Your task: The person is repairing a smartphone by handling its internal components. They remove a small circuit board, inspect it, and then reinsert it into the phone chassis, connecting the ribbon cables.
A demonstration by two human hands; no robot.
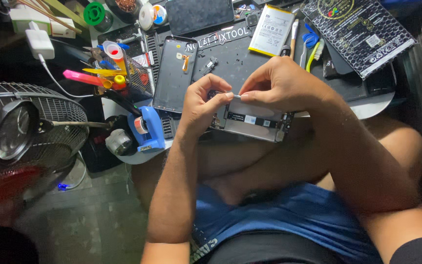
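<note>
pinched between both hands is a small silvery part (236,96), just above the opened phone (252,123) at the mat's near edge. left hand (202,105) grips one end, right hand (274,85) the other. judging by this, the phone is already apart: its back cover (174,73) and battery (271,30) lie aside, reassembly not done.

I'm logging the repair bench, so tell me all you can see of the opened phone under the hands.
The opened phone lies flat at the near edge of the dark work mat, back cover off, showing a pale metal frame and a dark strip across it. The left hand and right hand rest over its top, pinching a small thin metal piece.
</note>
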